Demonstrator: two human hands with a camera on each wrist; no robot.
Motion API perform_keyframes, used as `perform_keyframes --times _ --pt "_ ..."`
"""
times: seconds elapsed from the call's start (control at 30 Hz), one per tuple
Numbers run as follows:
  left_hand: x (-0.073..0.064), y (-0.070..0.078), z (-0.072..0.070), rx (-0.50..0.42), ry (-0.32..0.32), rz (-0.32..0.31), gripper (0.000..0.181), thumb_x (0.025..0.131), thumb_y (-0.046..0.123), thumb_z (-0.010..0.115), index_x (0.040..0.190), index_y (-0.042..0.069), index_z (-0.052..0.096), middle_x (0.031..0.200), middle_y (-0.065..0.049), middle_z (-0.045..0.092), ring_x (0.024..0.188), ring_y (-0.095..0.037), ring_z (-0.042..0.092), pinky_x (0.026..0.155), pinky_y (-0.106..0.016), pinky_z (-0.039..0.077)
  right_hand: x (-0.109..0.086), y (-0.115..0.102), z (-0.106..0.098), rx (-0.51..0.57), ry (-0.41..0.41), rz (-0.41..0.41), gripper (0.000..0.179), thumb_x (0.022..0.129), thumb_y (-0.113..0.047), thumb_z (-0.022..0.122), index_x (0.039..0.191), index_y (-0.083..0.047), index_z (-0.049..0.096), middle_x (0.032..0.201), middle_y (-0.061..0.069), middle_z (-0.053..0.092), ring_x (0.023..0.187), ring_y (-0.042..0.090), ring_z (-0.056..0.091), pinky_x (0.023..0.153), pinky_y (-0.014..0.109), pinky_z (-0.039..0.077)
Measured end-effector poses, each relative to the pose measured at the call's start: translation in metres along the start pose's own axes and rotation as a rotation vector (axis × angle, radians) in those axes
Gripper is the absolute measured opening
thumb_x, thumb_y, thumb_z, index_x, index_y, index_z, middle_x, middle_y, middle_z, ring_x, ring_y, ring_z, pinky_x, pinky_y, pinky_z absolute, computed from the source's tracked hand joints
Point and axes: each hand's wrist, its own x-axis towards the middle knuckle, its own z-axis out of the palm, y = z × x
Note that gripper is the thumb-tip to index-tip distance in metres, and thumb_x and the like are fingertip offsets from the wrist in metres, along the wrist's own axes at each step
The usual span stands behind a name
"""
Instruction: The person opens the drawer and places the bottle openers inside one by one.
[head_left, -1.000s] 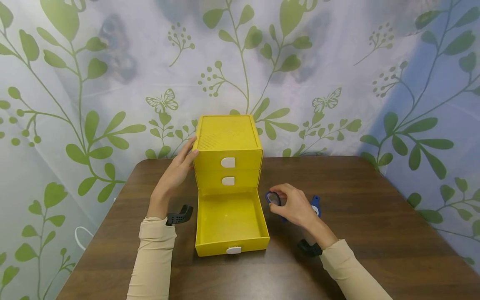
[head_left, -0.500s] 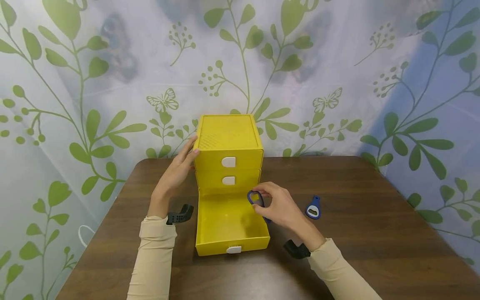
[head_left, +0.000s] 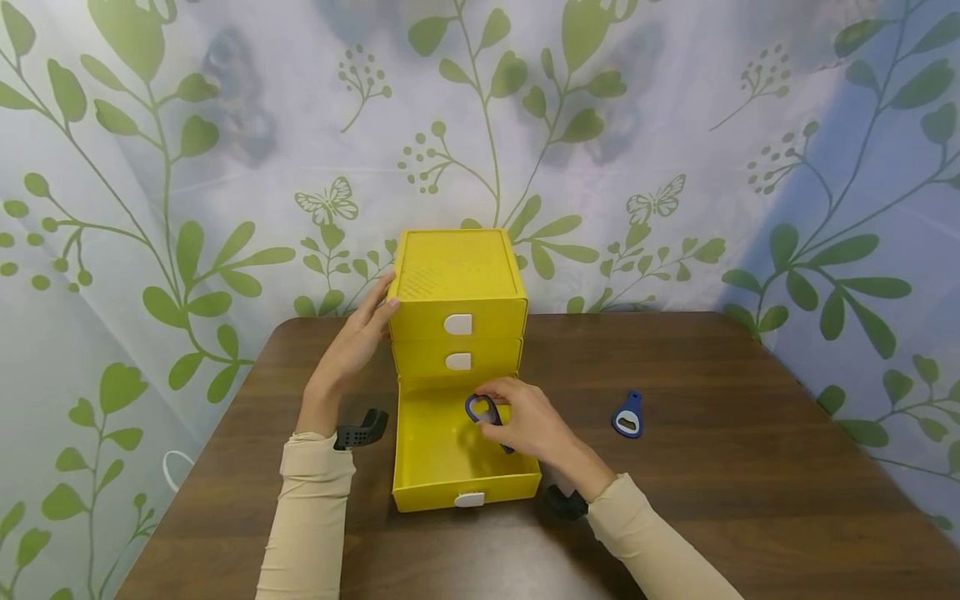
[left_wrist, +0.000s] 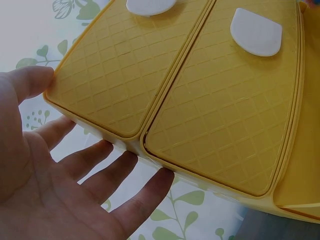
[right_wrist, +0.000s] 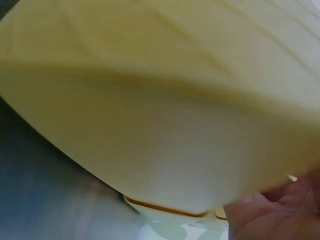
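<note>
A yellow drawer unit stands on the table, its bottom drawer pulled out. My left hand rests against the unit's left side; in the left wrist view its fingertips touch the edge, fingers nearly straight. Over the open drawer, my right hand pinches a blue bottle opener by its looped end, the other end hanging down. In the right wrist view the drawer's wall fills most of the picture, and the opener is hidden. A second blue bottle opener lies on the table to the right.
The two upper drawers with white tabs are closed. A brown wooden table lies under everything. Behind it hangs a leaf-patterned curtain. A white cable shows at the left edge.
My right hand has carried the bottle opener leftward from the table beside the unit to over the open drawer. The second opener has come into full view. My left hand stays put.
</note>
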Motion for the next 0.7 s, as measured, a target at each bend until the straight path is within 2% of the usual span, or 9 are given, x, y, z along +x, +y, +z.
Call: perform_keyframes --times 0.33,0.7 --pt "0.0008 -0.0004 0.0004 -0.008 -0.006 0.004 0.068 0.108 0.057 0.042 0.166 0.038 0.013 0.173 0.011 0.009 0.157 -0.021 0.019 0.123 -0.060 0.026 -0.0004 0.0064 0.0116 -0.079 -0.028 -0.005 0.041 0.086 -0.018 0.083 0.125 -0.011 0.072 0.123 0.004 0.071 0.111 0.027 0.069 0.095 0.042 0.058" --pt "0.0000 -0.0001 0.0004 0.004 -0.001 0.005 0.067 0.108 0.056 0.042 0.166 0.038 0.014 0.173 0.009 0.008 0.158 -0.023 0.016 0.123 -0.060 0.026 0.0002 0.0082 0.0103 -0.088 -0.052 -0.031 0.043 0.088 -0.017 0.082 0.128 -0.005 0.070 0.127 0.009 0.070 0.112 0.028 0.069 0.094 0.045 0.058"
